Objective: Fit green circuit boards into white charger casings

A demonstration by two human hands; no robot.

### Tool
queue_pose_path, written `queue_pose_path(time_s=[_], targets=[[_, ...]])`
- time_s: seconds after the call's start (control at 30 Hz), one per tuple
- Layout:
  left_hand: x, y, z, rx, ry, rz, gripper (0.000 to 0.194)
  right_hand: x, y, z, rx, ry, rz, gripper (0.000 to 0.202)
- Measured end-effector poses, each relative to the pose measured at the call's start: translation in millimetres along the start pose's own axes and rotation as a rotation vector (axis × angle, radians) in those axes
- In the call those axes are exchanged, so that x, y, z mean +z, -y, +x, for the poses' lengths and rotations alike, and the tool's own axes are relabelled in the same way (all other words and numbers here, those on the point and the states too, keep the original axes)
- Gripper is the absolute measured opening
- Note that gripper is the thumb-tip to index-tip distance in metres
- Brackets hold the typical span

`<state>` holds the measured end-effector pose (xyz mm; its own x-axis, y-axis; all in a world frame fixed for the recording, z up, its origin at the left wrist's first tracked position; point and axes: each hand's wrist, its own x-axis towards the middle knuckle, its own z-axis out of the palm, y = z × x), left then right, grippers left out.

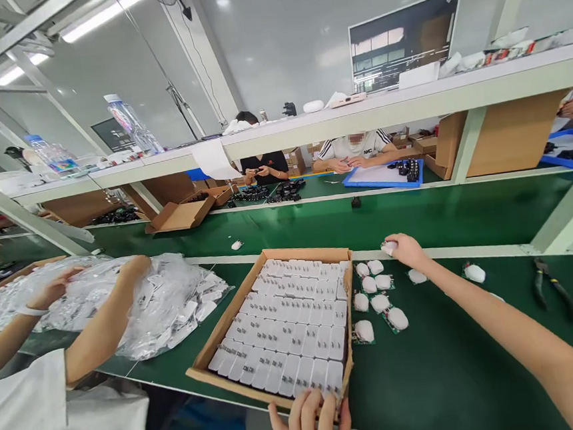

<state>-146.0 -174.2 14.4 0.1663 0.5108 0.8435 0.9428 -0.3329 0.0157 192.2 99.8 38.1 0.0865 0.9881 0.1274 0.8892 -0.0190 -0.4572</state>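
At the near right corner of a shallow cardboard box (pixel 277 398), my left hand (pixel 312 423) has its fingers curled over the rim. Rows of whitish translucent rectangular plastic pieces (pixel 285 309) with small metal pins fill the box. Beyond its right side, my right hand (pixel 406 250) pinches a white rounded part (pixel 388 247), raised near the bench's back rail. Several similar white rounded parts on small green circuit boards (pixel 396 319) lie grouped between the box and my right forearm. Another white part (pixel 473 273) sits farther right.
A co-worker's arms (pixel 100 325) reach into a clear plastic bag of pieces (pixel 174 305) on the left. Pliers (pixel 548 286) lie at the right. A shelf (pixel 318 122) crosses above the green bench (pixel 445 375). Two people sit opposite, near a blue tray (pixel 381 178).
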Motion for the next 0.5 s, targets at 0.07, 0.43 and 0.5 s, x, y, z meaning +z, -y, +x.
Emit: queue_pose_path(time_s=[0.07,0.43,0.5], targets=[[5.7,3,1,0.027,-0.034,0.024,0.009,-6,-1,-35,-0.037,0.017,0.018,0.033],[32.6,14,23,-0.036,0.007,0.074,0.008,-4,-36,-181,-0.202,0.143,-0.006,0.051],[21.5,10,26,-0.133,0.11,0.053,0.011,-6,-44,-184,-0.254,0.167,0.054,0.063]])
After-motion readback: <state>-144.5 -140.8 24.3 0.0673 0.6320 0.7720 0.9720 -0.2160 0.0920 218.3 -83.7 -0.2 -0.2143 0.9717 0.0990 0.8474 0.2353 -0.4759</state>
